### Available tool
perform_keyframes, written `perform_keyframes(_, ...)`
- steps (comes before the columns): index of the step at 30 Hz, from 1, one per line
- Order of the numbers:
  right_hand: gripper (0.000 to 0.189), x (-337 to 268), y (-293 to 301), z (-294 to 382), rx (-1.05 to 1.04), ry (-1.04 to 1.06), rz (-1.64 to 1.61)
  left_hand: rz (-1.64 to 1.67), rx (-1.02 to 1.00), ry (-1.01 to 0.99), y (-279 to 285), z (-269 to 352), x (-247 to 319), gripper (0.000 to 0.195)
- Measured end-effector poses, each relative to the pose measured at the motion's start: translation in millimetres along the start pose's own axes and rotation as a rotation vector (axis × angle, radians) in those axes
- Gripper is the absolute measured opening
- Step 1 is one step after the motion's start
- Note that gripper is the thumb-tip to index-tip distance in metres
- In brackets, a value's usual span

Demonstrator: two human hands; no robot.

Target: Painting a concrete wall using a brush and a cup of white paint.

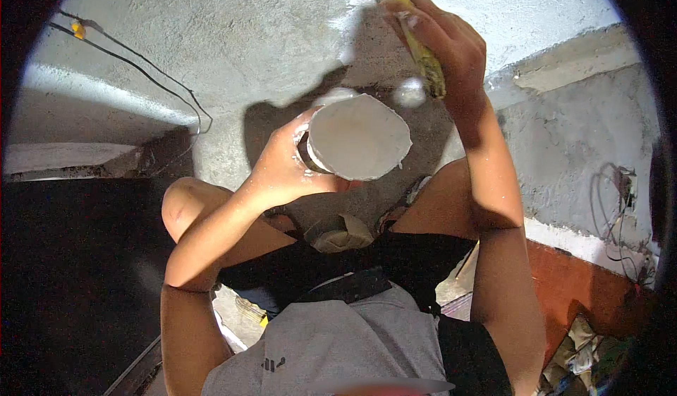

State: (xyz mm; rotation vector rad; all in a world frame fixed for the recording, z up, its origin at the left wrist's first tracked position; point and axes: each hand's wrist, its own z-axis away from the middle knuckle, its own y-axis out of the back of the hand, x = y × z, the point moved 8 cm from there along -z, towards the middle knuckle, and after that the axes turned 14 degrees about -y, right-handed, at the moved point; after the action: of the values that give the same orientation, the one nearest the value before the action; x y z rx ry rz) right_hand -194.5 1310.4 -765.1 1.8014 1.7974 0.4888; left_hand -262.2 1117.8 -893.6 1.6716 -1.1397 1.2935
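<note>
My left hand grips a cup-like container from its left side. Pale, milky liquid fills it nearly to the uneven rim, and white drops spot my fingers. Higher up, my right hand is closed around a worn, yellowish paintbrush. The brush's upper end is blurred and partly cut off by the picture's top edge, close to the rough plaster wall. Whether it touches the wall I cannot tell. Brighter white patches and the shadow of my arms lie on the plaster.
Dark cables with a yellow piece on them hang at the left. Loose wires dangle from a wall box at the right, above a red-brown band. A crumpled beige thing lies between my bent knees. Crumpled material sits lower right.
</note>
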Motion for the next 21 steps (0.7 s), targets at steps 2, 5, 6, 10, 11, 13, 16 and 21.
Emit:
perform_keyframes(2, 0.027, 1, 4, -1, 0.11, 0.071, -0.037, -0.056, 0.002, -0.006, 3, 1, -4, 0.088)
perform_keyframes(5, 0.026, 8, -10, 12, -0.081, -0.098, 0.057, -0.031, 0.006, 0.032, 5, 1, -3, 0.087)
perform_keyframes(6, 0.026, 6, -12, 16, -0.078, -0.1, 0.058, -0.034, 0.004, 0.032, 6, 2, -3, 0.087)
perform_keyframes(10, 0.028, 19, -36, 35, -0.326, -0.326, -0.046, -0.01, 0.014, 0.022, 7, 5, -8, 0.088)
perform_keyframes(11, 0.029, 24, -45, 40, -0.407, -0.394, -0.059, 0.027, 0.034, -0.003, 8, 4, -6, 0.088)
perform_keyframes(13, 0.03, 28, -48, 36, -0.379, -0.355, -0.057, -0.025, -0.03, -0.026, 7, -2, 2, 0.089)
perform_keyframes(16, 0.034, 14, -21, 17, -0.028, -0.064, 0.029, -0.031, -0.074, -0.017, 2, -6, -2, 0.092)
perform_keyframes(21, 0.036, 1, 2, 5, 0.27, 0.092, 0.016, -0.028, -0.069, -0.014, -3, -8, -3, 0.098)
